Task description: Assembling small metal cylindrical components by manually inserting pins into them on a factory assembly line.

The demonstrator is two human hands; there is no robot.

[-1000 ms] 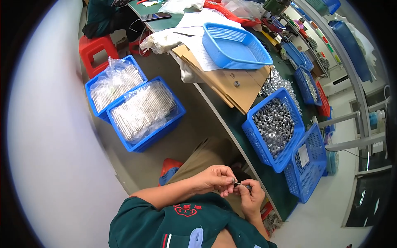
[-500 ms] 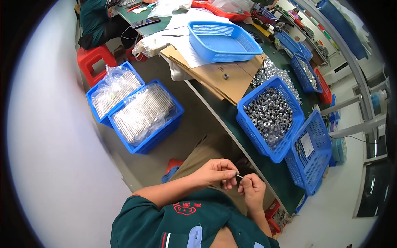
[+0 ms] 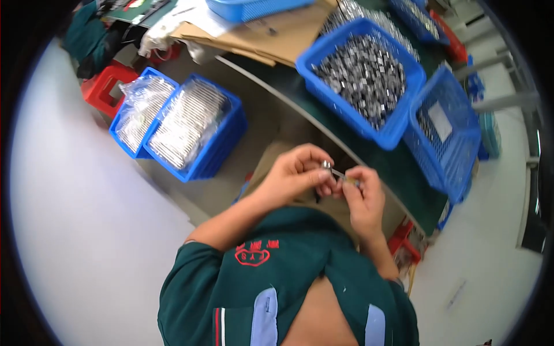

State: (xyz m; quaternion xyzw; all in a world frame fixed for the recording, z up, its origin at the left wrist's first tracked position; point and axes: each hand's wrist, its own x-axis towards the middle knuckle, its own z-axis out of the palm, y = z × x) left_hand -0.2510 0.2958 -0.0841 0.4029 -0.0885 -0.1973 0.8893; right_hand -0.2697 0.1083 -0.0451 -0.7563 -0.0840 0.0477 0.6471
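Between the thumb and fingertips of my left hand (image 3: 300,175) is a small shiny round metal part (image 3: 326,165). My right hand (image 3: 365,200) is closed on a thin metal rod (image 3: 338,173). The rod's tip reaches the metal part; whether it goes inside cannot be made out. Something yellowish shows between the right fingers, perhaps the rod's handle. Both hands are over my lap, just off the table edge. The nearest basket, a blue plastic one (image 3: 388,138), stands on the table and holds many small metal rings (image 3: 363,78).
Right of it, another blue basket (image 3: 456,173) leans with a white paper label inside. Cardboard (image 3: 288,43) lies on the green table (image 3: 277,81) at the back. On the floor at left, blue crates (image 3: 216,147) hold bagged rows of metal parts, beside a red stool (image 3: 104,89).
The view has tipped downward, so the table and baskets sit higher in it. The small metal part shows more plainly in my left fingers. Both hands keep their holds.
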